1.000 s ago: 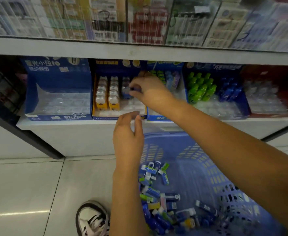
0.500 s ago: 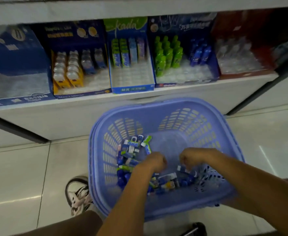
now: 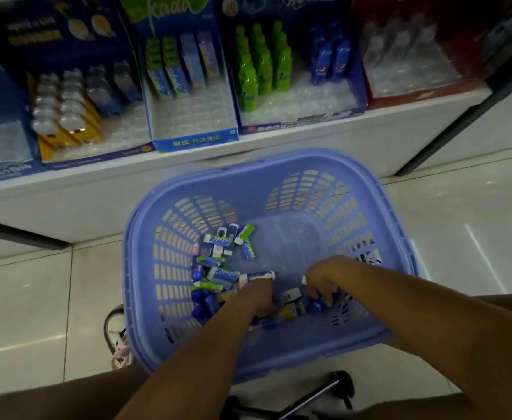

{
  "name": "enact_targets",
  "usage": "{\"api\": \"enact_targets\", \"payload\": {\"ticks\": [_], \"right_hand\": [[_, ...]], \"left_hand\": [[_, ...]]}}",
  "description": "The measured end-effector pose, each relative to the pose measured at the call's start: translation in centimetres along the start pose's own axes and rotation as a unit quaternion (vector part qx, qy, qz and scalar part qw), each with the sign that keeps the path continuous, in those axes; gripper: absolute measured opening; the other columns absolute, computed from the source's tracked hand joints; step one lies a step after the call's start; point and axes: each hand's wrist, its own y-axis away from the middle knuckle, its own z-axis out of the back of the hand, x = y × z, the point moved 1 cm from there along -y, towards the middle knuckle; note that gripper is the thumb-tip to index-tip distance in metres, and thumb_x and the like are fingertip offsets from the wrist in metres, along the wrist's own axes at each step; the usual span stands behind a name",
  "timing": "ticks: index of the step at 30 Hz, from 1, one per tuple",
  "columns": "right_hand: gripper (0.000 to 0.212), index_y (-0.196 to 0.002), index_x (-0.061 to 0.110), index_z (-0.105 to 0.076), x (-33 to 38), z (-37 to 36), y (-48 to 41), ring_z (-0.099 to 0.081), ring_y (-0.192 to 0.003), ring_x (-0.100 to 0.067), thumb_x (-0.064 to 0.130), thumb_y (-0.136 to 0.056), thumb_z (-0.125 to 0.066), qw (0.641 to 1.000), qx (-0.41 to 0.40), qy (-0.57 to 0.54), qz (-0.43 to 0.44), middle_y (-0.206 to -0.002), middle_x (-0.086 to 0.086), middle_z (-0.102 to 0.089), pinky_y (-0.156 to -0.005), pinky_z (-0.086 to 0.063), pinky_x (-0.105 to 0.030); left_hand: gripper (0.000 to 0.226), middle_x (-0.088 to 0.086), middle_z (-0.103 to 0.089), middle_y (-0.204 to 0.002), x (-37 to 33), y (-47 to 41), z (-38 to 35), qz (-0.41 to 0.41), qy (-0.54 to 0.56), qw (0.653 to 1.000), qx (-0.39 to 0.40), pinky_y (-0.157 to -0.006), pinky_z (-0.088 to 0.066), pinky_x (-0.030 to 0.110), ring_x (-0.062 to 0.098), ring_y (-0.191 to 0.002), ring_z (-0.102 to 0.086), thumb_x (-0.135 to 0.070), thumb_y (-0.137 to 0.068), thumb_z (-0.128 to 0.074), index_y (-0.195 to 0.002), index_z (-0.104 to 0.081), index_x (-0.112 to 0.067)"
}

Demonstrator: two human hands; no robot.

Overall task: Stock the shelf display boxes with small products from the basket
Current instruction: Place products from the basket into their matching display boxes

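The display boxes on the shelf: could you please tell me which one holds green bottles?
The dark blue box just left of the red box; its green bottles stand beside blue ones, while the others hold none.

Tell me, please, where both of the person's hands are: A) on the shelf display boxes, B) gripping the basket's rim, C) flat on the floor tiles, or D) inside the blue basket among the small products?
D: the left hand and right hand both reach down into the blue basket, fingers among the small products on its floor.
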Motion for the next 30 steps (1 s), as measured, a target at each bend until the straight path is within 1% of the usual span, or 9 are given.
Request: {"api": "enact_targets", "payload": {"ticks": [4, 7, 10, 13, 14, 17, 21, 27, 30], "right_hand": [[0.028, -0.106, 0.005, -0.062, 0.0, 0.0, 0.4, -0.048, -0.088, -0.03, 0.029, -0.09, -0.063, 0.999, -0.019, -0.035, -0.002, -0.094, -0.008, -0.054, -0.087, -0.046, -0.044], [0.027, -0.095, 0.007, -0.062, -0.5, 0.7, 1.7, -0.052, -0.072, -0.021, 0.033, -0.088, -0.064, 0.981, -0.085, -0.174, 0.033, -0.082, -0.003, -0.055, -0.077, -0.048, -0.037], [0.033, -0.111, 0.007, -0.064, -0.7, 2.3, 4.1, -0.052, -0.063, -0.014, 0.032, -0.09, -0.061, 0.941, -0.149, -0.295, 0.066, -0.082, -0.007, -0.06, -0.062, -0.046, -0.025], [0.036, -0.127, 0.017, -0.052, -0.9, 3.6, 7.3, -0.057, -0.063, -0.008, 0.023, -0.092, -0.059, 0.861, -0.182, -0.458, 0.121, -0.09, -0.004, -0.062, -0.058, -0.047, -0.019], [0.037, -0.128, 0.016, -0.05, -1.1, 4.0, 8.4, -0.058, -0.066, -0.01, 0.018, -0.092, -0.059, 0.831, -0.189, -0.501, 0.15, -0.094, -0.005, -0.062, -0.061, -0.049, -0.02], [0.024, -0.113, 0.007, -0.054, -1.3, 5.4, 12.2, -0.061, -0.073, -0.017, 0.0, -0.09, -0.056, 0.754, -0.243, -0.563, 0.235, -0.096, -0.013, -0.062, -0.071, -0.054, -0.024], [0.025, -0.104, 0.008, -0.06, -1.0, 7.0, 17.2, -0.065, -0.08, -0.015, -0.009, -0.085, -0.058, 0.677, -0.334, -0.568, 0.328, -0.096, -0.008, -0.063, -0.072, -0.054, -0.022], [0.031, -0.108, 0.012, -0.063, 0.3, 8.1, 22.9, -0.065, -0.083, -0.011, -0.004, -0.081, -0.064, 0.652, -0.46, -0.494, 0.346, -0.096, -0.004, -0.068, -0.074, -0.053, -0.019], [0.032, -0.109, 0.012, -0.064, 0.9, 8.4, 24.3, -0.066, -0.086, -0.014, 0.0, -0.08, -0.066, 0.631, -0.502, -0.488, 0.334, -0.098, -0.005, -0.069, -0.081, -0.056, -0.024]], "left_hand": [[0.051, 0.018, -0.059, -0.117, 0.4, -0.5, -0.1, 0.008, 0.002, 1.0, 0.013, -0.082, -0.048, 0.037, 0.032, -0.107, -0.058, -0.022, -0.08, -0.073, -0.123, -0.052, -0.006], [0.041, 0.018, -0.062, -0.11, 0.9, -0.7, -0.1, 0.014, 0.018, 0.999, 0.027, -0.074, -0.047, 0.033, 0.03, -0.1, -0.061, -0.02, -0.076, -0.074, -0.112, -0.06, -0.005], [0.018, 0.011, -0.065, -0.09, 1.3, -0.7, 0.7, 0.017, 0.1, 0.994, 0.029, -0.069, -0.053, 0.033, 0.026, -0.084, -0.066, -0.018, -0.079, -0.072, -0.091, -0.063, -0.008], [0.013, 0.005, -0.061, -0.07, 1.3, -0.3, 3.5, 0.005, 0.203, 0.979, -0.013, -0.056, -0.048, 0.023, 0.016, -0.063, -0.059, -0.018, -0.081, -0.073, -0.08, -0.062, -0.011], [0.012, 0.006, -0.062, -0.073, 1.3, 0.1, 4.7, -0.002, 0.286, 0.958, -0.025, -0.059, -0.05, 0.023, 0.016, -0.066, -0.059, -0.015, -0.082, -0.072, -0.078, -0.062, -0.01], [0.012, 0.006, -0.061, -0.082, 0.8, 2.3, 8.0, -0.057, 0.546, 0.835, -0.018, -0.075, -0.055, 0.026, 0.016, -0.077, -0.062, 0.0, -0.089, -0.06, -0.086, -0.056, -0.011], [0.019, 0.007, -0.059, -0.063, -0.3, 6.2, 12.5, -0.132, 0.663, 0.736, -0.031, -0.056, -0.057, 0.025, 0.011, -0.052, -0.061, 0.01, -0.089, -0.048, -0.079, -0.055, -0.004], [0.012, -0.004, -0.051, -0.057, -2.5, 11.2, 16.5, -0.227, 0.596, 0.765, -0.085, -0.049, -0.045, 0.019, 0.007, -0.049, -0.046, -0.022, -0.091, -0.059, -0.08, -0.058, -0.017], [0.008, -0.006, -0.046, -0.054, -3.5, 12.2, 17.2, -0.259, 0.584, 0.757, -0.138, -0.046, -0.04, 0.019, 0.007, -0.047, -0.04, -0.016, -0.089, -0.062, -0.081, -0.063, -0.017]]}}
